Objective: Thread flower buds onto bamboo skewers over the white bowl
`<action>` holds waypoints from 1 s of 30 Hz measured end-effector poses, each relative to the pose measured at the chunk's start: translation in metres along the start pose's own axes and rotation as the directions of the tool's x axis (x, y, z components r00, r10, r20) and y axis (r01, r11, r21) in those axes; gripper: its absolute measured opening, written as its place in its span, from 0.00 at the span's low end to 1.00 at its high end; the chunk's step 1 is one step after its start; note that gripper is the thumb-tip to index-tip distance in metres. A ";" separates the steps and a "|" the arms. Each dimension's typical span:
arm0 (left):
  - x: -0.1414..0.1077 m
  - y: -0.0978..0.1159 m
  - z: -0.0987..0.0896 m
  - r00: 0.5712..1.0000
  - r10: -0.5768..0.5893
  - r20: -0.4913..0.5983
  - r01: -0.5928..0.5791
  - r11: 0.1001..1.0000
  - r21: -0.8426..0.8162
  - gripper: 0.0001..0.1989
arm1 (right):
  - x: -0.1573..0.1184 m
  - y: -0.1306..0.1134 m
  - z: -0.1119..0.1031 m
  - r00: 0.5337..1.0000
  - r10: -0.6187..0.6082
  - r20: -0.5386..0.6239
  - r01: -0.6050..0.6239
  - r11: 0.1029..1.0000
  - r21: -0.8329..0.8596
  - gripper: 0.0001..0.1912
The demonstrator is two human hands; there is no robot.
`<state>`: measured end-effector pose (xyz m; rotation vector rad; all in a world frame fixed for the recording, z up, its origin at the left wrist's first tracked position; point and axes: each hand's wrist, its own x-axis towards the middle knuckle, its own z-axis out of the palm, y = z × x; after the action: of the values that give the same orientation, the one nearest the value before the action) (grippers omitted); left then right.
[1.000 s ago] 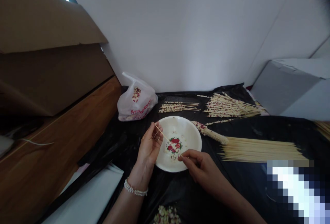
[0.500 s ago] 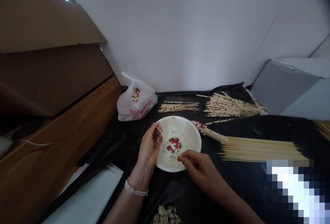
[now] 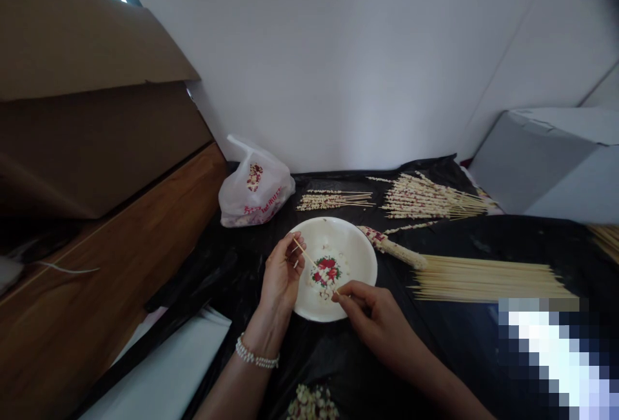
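My left hand (image 3: 284,271), with a beaded bracelet on its wrist, pinches a thin bamboo skewer (image 3: 304,252) near its upper end. The skewer slants down to the right over a white bowl (image 3: 360,278) with a red flower print. Pale corn kernels (image 3: 325,277) seem to be threaded along its lower part, though they blend with loose kernels in the bowl. My right hand (image 3: 374,317) is closed, thumb and forefinger pinching at the skewer's lower end; whether a kernel sits between the fingertips is too small to tell.
Behind the bowl lie kernel-threaded skewers (image 3: 425,197) and a smaller bunch (image 3: 333,200). A partly stripped corn cob (image 3: 396,250) touches the bowl's right side, near bare skewers (image 3: 488,279). A plastic bag (image 3: 258,191) stands back left. Loose kernels (image 3: 312,404) lie in front. Cardboard (image 3: 87,136) rises left.
Almost nothing differs. Both hands keep their grip on the skewer over the bowl, and the view has shifted very slightly.
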<state>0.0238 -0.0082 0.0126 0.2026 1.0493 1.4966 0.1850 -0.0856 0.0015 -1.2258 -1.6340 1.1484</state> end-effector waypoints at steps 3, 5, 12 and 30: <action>0.000 -0.002 -0.001 0.999 -0.043 0.018 0.043 0.999 -0.005 0.05 | 0.000 0.002 0.002 0.999 -0.030 -0.016 0.029 0.999 -0.038 0.15; -0.002 -0.004 0.000 0.997 -0.066 0.050 0.066 0.998 0.016 0.05 | 0.000 0.004 0.002 0.998 -0.055 -0.032 0.053 0.996 -0.072 0.15; -0.007 -0.012 0.003 0.986 -0.124 0.111 0.109 0.985 0.132 0.06 | 0.000 0.006 -0.001 0.995 -0.077 -0.068 0.067 0.988 -0.137 0.15; -0.013 -0.033 -0.003 0.953 -0.107 0.283 -0.007 0.928 0.374 0.13 | 0.005 0.006 -0.008 0.983 -0.136 -0.127 0.095 0.953 -0.287 0.14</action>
<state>0.0482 -0.0261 -0.0063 0.6465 1.0716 1.1633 0.1929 -0.0783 -0.0021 -1.3363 -1.7731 0.7535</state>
